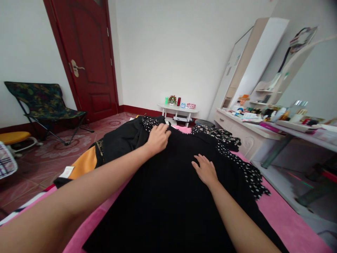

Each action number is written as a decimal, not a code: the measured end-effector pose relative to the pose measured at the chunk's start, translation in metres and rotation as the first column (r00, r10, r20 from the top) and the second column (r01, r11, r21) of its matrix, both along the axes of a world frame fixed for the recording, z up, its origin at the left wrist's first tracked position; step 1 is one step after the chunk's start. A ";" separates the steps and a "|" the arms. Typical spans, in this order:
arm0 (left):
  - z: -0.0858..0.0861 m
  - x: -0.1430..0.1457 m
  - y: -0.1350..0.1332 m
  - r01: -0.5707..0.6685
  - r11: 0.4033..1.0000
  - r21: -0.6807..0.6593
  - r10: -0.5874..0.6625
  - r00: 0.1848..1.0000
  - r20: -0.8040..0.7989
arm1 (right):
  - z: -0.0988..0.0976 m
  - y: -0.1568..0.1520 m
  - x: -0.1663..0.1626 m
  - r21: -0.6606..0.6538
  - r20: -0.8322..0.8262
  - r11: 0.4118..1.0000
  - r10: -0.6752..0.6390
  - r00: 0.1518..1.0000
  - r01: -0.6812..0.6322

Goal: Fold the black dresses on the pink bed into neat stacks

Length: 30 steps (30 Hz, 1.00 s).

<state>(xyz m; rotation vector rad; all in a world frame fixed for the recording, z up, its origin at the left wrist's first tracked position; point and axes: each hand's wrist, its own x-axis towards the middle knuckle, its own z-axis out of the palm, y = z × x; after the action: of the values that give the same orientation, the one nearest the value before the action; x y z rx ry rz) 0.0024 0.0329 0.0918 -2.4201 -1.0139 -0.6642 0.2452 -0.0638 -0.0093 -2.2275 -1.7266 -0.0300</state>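
Observation:
A black garment point(181, 189) with black-and-white polka-dot sleeves lies spread out in front of me on a pink cover. My left hand point(158, 137) rests at its upper left, by the bunched dotted sleeve point(149, 123); the fingers are bent and slightly apart on the cloth. Lower on the right half of the garment lies my right hand point(205, 170), palm down with its fingers spread. The other dotted sleeve point(247, 168) stretches out to the right. Beyond the shoulder is a heap of dark patterned cloth point(216, 135).
Another black garment point(122, 135) with an orange lining point(85, 162) lies to the left on the pink cover point(297, 225). A cluttered dressing table point(244, 128) stands at right. A low white table point(177, 109), a folding chair point(44, 102) and a red door point(86, 56) are farther off.

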 end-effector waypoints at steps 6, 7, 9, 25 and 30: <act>0.038 -0.010 0.062 -0.342 0.918 -0.199 0.345 0.938 -0.023 | 0.000 -0.002 0.002 0.047 -0.027 0.999 0.016 1.000 -0.015; 0.035 -0.010 0.068 -0.368 0.890 -0.269 0.371 0.928 -0.041 | 0.000 -0.002 0.002 0.054 -0.032 0.998 0.020 0.999 -0.018; 0.029 -0.008 0.077 -0.406 0.838 -0.365 0.416 0.908 -0.054 | 0.000 -0.003 0.003 0.072 -0.041 0.997 0.029 0.999 -0.026; 0.063 0.051 0.026 0.716 0.471 -0.515 -0.394 0.693 0.603 | 0.013 -0.017 -0.009 0.453 -0.164 0.828 0.441 0.882 -0.330; 0.009 0.014 -0.035 0.467 0.621 -0.630 -0.437 0.873 0.216 | 0.025 -0.028 -0.022 0.387 -0.086 0.831 0.464 0.882 -0.400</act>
<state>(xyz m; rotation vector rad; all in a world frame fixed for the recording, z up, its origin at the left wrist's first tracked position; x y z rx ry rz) 0.0162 -0.0023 0.1004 -3.3920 -0.7138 -0.5644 0.2230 -0.0918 0.0155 -1.4957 -1.9070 -0.0373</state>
